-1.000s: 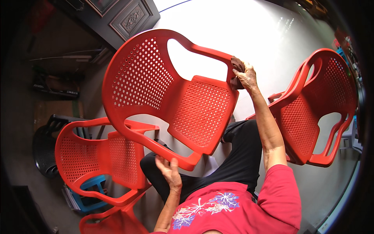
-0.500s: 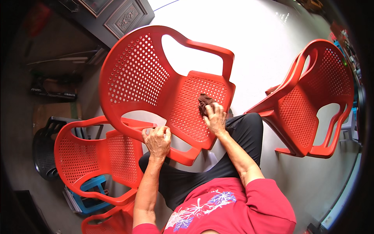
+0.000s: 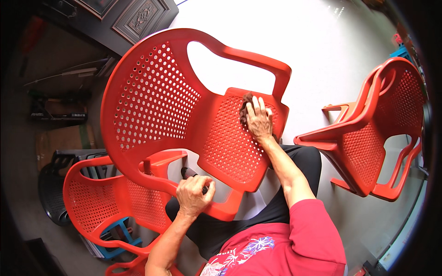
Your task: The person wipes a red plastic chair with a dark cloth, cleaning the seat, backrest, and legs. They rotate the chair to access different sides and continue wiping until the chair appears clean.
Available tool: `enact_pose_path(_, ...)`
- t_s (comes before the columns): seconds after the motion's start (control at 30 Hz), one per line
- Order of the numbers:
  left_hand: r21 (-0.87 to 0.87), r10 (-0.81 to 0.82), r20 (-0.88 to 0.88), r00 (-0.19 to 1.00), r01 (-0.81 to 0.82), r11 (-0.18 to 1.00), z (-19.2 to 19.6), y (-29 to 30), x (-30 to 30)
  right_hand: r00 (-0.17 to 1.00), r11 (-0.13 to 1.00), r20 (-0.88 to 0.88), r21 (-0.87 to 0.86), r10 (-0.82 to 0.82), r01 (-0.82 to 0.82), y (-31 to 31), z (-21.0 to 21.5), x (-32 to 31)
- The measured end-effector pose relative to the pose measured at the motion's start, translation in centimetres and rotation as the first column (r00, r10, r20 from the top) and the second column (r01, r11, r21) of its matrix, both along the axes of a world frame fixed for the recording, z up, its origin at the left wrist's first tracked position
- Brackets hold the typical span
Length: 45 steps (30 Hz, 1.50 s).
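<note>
A red plastic armchair (image 3: 207, 103) with a perforated back and a lattice seat is tilted in front of me, its back toward the left. My right hand (image 3: 260, 120) presses a crumpled brown cloth (image 3: 245, 108) against the seat, near the far end. The fingers lie stretched over the cloth, which sticks out on their left side. Closer to me, my left hand (image 3: 195, 195) is wrapped round the chair's near armrest, its fingers curled over it.
Stacked red chairs (image 3: 368, 138) stand at the right. More red chairs (image 3: 99, 198) sit at the lower left, beside a blue stool (image 3: 117, 234) and a black chair (image 3: 53, 193). A dark carved wooden door (image 3: 138, 20) is at the far left; a cardboard box (image 3: 62, 142) lies below it.
My right hand has slid the cloth farther up the seat. The armchair has turned slightly and shifted, and my left hand has moved nearer and to the right along with the armrest.
</note>
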<state>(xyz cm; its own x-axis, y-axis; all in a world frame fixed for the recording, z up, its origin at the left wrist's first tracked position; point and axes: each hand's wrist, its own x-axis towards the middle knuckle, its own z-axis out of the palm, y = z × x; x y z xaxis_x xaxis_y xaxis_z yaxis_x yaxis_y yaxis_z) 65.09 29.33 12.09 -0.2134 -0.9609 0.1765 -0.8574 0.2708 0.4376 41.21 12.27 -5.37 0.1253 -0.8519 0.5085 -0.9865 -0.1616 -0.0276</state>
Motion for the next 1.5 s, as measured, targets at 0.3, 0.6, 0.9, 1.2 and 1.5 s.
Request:
enact_pose_path(0.3, -0.022, 0.022, -0.025, 0.999, -0.022, 1.000, 0.0, 0.1, 0.0, 1.000, 1.000, 0.008, 0.010, -0.012, 0.012, -6.5, -1.4, 9.9)
enact_pose_path(0.6, -0.006, 0.073, -0.011, 0.997, -0.073, 0.997, 0.3, -0.1, -0.4, 0.742, 0.756, 0.330, 0.114, 0.584, -0.645, 9.4, -1.0, 15.3)
enact_pose_path(0.9, 0.011, 0.108, -0.011, 0.994, -0.108, 0.994, 0.6, -0.4, -0.6, 0.919, 0.921, 0.083, -0.091, 0.387, -0.379, -1.8, 0.2, 12.0)
enact_pose_path(1.2, -0.031, 0.118, -0.047, 0.992, -0.119, 0.992, 0.4, -0.4, -0.6, 0.646, 0.977, 0.748, 0.015, -0.153, 0.214, -4.9, 1.7, 21.4)
enact_pose_path(1.5, -0.001, 0.127, -0.037, 0.991, -0.128, 0.992, 0.7, -0.4, -0.7, 0.802, 0.751, 0.319, 0.295, 0.505, -0.590, 7.0, 2.2, 17.3)
